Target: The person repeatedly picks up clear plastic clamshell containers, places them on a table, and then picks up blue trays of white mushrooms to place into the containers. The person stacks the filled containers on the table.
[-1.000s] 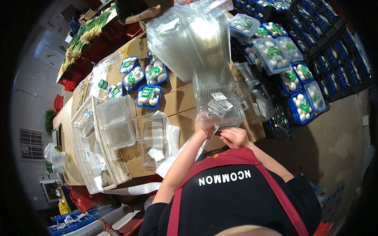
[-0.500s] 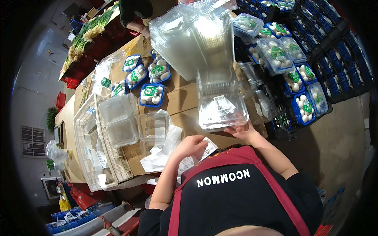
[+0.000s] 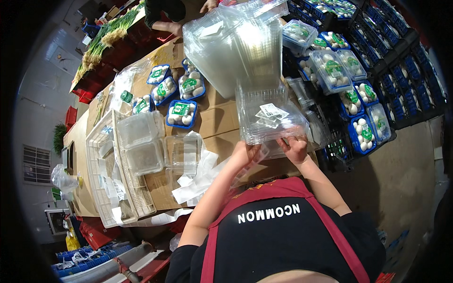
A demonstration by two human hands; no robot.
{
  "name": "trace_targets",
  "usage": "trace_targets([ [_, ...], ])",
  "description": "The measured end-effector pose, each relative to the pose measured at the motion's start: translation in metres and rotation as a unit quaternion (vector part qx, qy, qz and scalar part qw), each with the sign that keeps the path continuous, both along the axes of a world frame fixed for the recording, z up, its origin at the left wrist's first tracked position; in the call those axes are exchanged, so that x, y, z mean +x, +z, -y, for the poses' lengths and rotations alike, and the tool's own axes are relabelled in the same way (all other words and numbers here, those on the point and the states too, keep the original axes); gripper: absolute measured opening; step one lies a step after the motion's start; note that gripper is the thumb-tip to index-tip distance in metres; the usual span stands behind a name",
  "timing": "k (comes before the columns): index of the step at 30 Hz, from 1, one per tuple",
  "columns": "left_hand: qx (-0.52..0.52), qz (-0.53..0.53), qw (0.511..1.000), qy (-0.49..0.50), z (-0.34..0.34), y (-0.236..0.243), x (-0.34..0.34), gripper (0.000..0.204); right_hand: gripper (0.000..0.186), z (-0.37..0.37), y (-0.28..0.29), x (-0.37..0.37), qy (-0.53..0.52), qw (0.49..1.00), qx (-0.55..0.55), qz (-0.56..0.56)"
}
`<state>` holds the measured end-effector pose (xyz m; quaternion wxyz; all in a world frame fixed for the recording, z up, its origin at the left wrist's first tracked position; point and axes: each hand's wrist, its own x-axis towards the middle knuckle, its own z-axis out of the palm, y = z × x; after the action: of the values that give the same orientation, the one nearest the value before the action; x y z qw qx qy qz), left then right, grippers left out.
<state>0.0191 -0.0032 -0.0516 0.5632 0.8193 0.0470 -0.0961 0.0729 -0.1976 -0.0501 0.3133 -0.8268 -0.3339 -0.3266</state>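
Right now both hands are busy at the near edge of a stack of clear plastic clamshell boxes (image 3: 271, 118) that rests on the cardboard-covered table (image 3: 217, 118). The left hand (image 3: 246, 154) is curled narrow, its fingers pinching the lower lip of the stack, where one thin lid seems to be peeling away. The right hand (image 3: 295, 148) grips the stack's front edge from below, fingers tucked under and thumb on top, so it is closed on the boxes rather than spread. A loose paper label (image 3: 271, 112) lies on the top box.

Behind this stack leans a much taller pile of empty boxes (image 3: 233, 47), tilted toward the person. To the left sit blue trays of white mushrooms (image 3: 181, 114), a single open empty box (image 3: 181, 152) and a white plastic crate (image 3: 113, 184). Strips of white backing paper (image 3: 198, 181) trail off the table edge. On the right, dark crates (image 3: 363, 94) hold more packed mushroom trays.

The risk appears to lie in how slippery and tightly nested these boxes are: a pull on one could drag several along, or nudge the leaning pile so it slides over. The loose label could also slip off.
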Motion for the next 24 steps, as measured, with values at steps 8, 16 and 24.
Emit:
trace_targets([
  [8,-0.035,-0.028,0.999,0.026,-0.001,-0.009,0.021,0.018,0.016,0.006,-0.027,-0.004,0.054,0.961,0.153,-0.223],
  [16,-0.030,-0.020,0.999,-0.004,0.000,0.009,0.014,0.027,0.033,0.007,0.019,-0.019,-0.115,0.963,-0.164,-0.180],
  [24,-0.034,0.002,0.997,-0.072,-0.003,0.010,0.013,0.033,0.037,0.008,0.058,-0.019,-0.075,0.904,-0.231,-0.351],
])
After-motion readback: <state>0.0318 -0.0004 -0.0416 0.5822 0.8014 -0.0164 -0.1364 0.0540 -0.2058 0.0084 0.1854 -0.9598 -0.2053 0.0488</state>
